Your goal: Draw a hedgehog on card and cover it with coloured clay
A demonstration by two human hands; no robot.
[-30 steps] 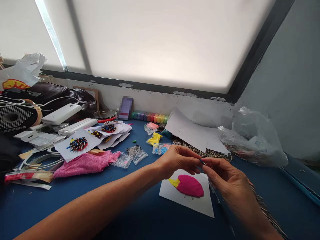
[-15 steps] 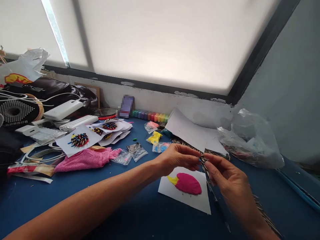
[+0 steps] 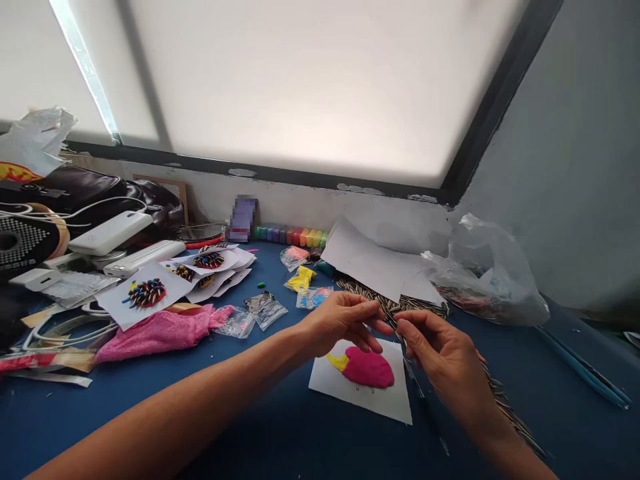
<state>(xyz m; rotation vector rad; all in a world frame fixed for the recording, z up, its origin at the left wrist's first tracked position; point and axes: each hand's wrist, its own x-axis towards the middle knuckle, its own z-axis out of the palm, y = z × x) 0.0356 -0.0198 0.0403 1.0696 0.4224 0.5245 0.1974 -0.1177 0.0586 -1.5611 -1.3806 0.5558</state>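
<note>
Over the card, my left hand is held with its fingers loosely apart and nothing plainly gripped. Close to its fingertips, my right hand pinches a small dark sunflower seed between thumb and forefinger, partly lost against the seeds behind. Below both hands lies a white card. It bears a flat magenta clay oval with a yellow clay piece at its left end and short drawn legs under it. A pile of striped sunflower seeds spreads behind the hands and beside my right forearm.
Finished-looking cards with seed-covered clay shapes lie at left near a pink cloth. Small clay bags, white paper sheets, a clear plastic bag, a pen and blue tweezers are about.
My left fingers have parted and drawn slightly away from my right fingertips, where both hands met on the small seed. The view has shifted a little to the right.
</note>
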